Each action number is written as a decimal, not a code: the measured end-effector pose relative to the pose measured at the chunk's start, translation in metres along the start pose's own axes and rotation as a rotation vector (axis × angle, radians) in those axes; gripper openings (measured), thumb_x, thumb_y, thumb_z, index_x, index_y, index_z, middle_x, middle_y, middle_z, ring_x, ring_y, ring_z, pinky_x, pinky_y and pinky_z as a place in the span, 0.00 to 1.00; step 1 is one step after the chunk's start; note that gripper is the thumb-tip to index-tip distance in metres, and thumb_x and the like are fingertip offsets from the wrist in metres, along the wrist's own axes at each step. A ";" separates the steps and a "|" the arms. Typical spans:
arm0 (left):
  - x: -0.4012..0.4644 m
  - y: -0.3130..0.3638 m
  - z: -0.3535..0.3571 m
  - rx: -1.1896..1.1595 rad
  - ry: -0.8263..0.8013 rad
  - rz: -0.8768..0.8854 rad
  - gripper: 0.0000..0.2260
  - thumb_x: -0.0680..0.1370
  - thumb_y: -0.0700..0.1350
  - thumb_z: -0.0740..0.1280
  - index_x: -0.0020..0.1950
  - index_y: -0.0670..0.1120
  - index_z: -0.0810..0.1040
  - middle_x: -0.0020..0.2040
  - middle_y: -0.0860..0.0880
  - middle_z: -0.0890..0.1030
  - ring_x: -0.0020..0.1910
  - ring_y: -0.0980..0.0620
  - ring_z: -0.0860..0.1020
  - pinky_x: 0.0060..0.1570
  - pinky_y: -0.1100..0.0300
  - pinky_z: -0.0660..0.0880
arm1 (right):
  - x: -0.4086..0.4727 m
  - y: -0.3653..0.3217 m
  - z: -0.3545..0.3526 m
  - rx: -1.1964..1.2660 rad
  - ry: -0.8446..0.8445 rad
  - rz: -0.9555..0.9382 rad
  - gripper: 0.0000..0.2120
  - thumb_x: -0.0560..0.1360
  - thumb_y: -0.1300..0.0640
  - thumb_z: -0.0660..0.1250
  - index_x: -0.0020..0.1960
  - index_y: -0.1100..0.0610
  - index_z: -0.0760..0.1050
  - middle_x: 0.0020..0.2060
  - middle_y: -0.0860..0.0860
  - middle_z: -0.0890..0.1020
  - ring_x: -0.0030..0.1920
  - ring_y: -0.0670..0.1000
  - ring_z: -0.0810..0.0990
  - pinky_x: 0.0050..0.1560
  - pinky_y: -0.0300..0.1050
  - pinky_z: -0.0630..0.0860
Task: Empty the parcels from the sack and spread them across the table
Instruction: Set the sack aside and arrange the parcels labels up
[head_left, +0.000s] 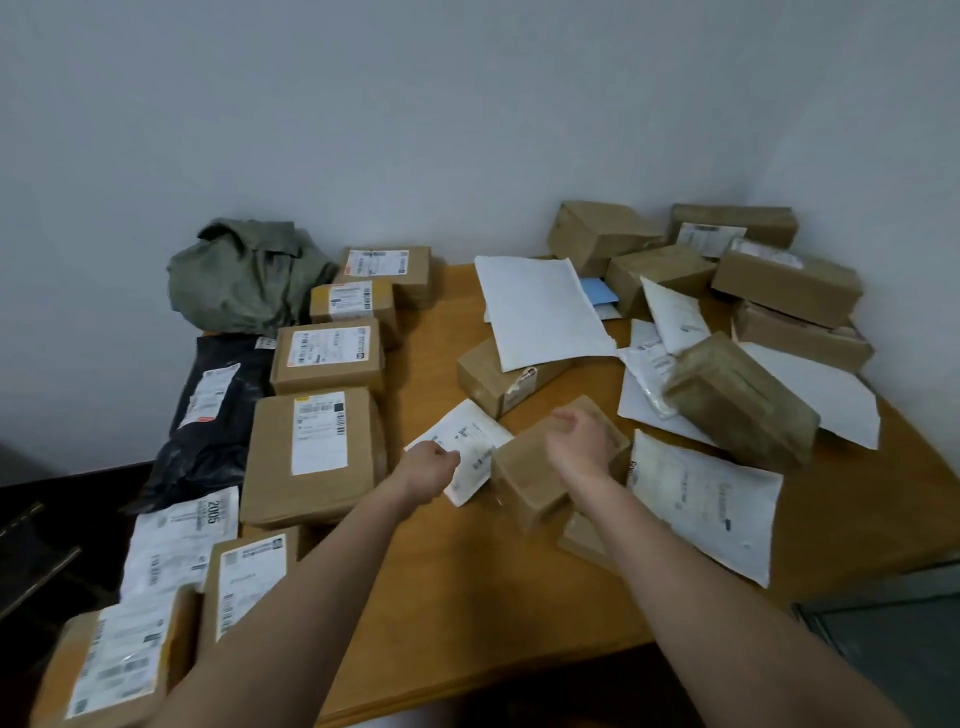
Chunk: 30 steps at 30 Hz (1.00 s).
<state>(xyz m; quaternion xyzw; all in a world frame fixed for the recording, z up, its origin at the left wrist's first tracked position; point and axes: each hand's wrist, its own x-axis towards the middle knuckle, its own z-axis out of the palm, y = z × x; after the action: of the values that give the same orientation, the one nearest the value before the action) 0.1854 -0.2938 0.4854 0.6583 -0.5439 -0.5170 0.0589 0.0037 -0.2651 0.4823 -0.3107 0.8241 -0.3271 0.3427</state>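
- Your left hand (427, 470) is at table centre, fingers curled, pinching the near edge of a white mailer (470, 441) that lies flat.
- Your right hand (576, 441) is just to its 3 o'clock, fingers loosely curved, resting on top of a small brown box (540, 478); whether it actually grips, you cannot tell.
- That box sits tilted, overlapping the mailer's right edge and touching a labelled white envelope (701, 499) at 3 o'clock.
- The sack (244, 275), green and crumpled, sits at the table's 10 o'clock corner against the wall (363, 104).
- Along the 9 o'clock edge: a column of labelled brown boxes (322, 447) running from 11 to 7 o'clock, with a black poly bag (213, 415) outside them hanging at the edge.
- At 1 to 2 o'clock: a heap of brown boxes (784, 283) piled in the far corner, touching one another.
- A big white padded envelope (540, 306) at 12 o'clock leans over a flat brown box (498, 379).
- A tilted taped box (737, 400) at 2 o'clock rests on white mailers.
- Bare table (467, 613): a strip from 12 o'clock down the middle, widening at 6 o'clock between your forearms and towards the near edge; also bare at the 4 o'clock corner.
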 end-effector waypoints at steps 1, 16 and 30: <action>0.005 0.008 0.012 -0.035 -0.013 -0.017 0.10 0.81 0.48 0.58 0.44 0.45 0.71 0.47 0.43 0.75 0.43 0.46 0.75 0.41 0.57 0.71 | 0.012 0.006 -0.011 -0.061 0.031 0.014 0.18 0.76 0.62 0.62 0.64 0.51 0.73 0.62 0.51 0.72 0.62 0.55 0.71 0.62 0.50 0.73; 0.050 0.082 0.089 -0.326 0.002 -0.252 0.24 0.82 0.55 0.55 0.72 0.41 0.64 0.68 0.41 0.69 0.62 0.40 0.72 0.55 0.48 0.77 | 0.110 0.042 -0.079 0.042 -0.263 0.092 0.14 0.81 0.46 0.56 0.61 0.51 0.72 0.53 0.49 0.74 0.56 0.52 0.74 0.54 0.48 0.70; 0.062 0.114 0.091 -0.347 0.196 -0.114 0.15 0.81 0.49 0.58 0.40 0.43 0.74 0.38 0.46 0.76 0.38 0.46 0.74 0.41 0.56 0.71 | 0.126 0.067 -0.118 0.106 0.066 0.223 0.16 0.79 0.56 0.59 0.65 0.57 0.73 0.61 0.55 0.76 0.57 0.56 0.76 0.52 0.47 0.73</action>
<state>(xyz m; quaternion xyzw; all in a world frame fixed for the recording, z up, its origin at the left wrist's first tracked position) 0.0353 -0.3439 0.4786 0.7153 -0.4000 -0.5388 0.1949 -0.1783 -0.2796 0.4519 -0.1876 0.8459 -0.3402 0.3655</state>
